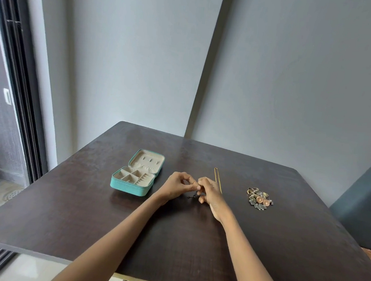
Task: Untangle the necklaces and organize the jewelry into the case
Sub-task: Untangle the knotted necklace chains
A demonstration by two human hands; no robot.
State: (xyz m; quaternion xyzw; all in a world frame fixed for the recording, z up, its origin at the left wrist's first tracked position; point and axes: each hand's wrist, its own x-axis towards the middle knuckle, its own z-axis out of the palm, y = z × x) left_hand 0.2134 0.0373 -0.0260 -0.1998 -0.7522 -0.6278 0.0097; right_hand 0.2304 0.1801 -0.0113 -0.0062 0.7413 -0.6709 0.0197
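pinched, seemingly, between both hands (195, 188): dark necklace (192, 196)

On the table (85, 221) the open case (136, 173) lies left, the jewelry pile (258, 199) right; between them both hands (176, 187) meet, a chain (218, 179) just behind the right hand (211, 193)

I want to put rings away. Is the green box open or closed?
Open. The green box lies with its lid folded back flat on the table, showing the cream compartments inside.
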